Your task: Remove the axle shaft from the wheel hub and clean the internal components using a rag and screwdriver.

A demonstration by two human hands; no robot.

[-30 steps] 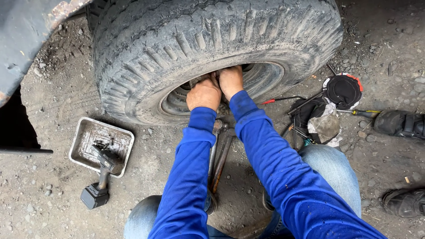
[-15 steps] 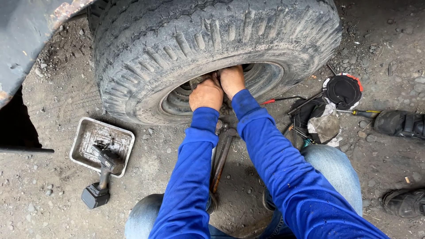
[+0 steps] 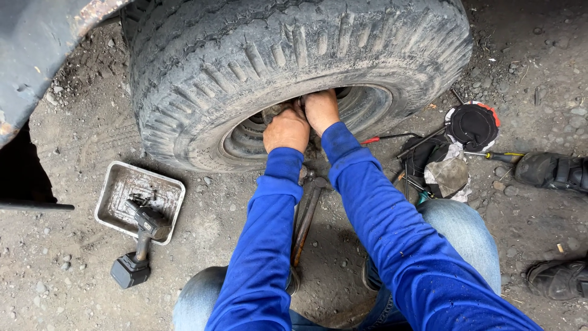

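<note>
A big worn tyre (image 3: pixel 294 55) stands upright on a dirt floor, its steel rim (image 3: pixel 367 104) facing me. My left hand (image 3: pixel 286 129) and my right hand (image 3: pixel 320 109) are side by side, pressed into the hub of the wheel. Their fingers are curled in and hidden behind the rim, so what they touch or grip does not show. Both arms wear blue sleeves.
A dented metal tray (image 3: pixel 119 187) lies at the left with a black cordless impact driver (image 3: pixel 139 245) leaning over its edge. A long rusty wrench (image 3: pixel 306 214) lies between my knees. Screwdrivers, rags and a round black cap (image 3: pixel 471 125) sit at the right, by another person's shoes (image 3: pixel 551 171).
</note>
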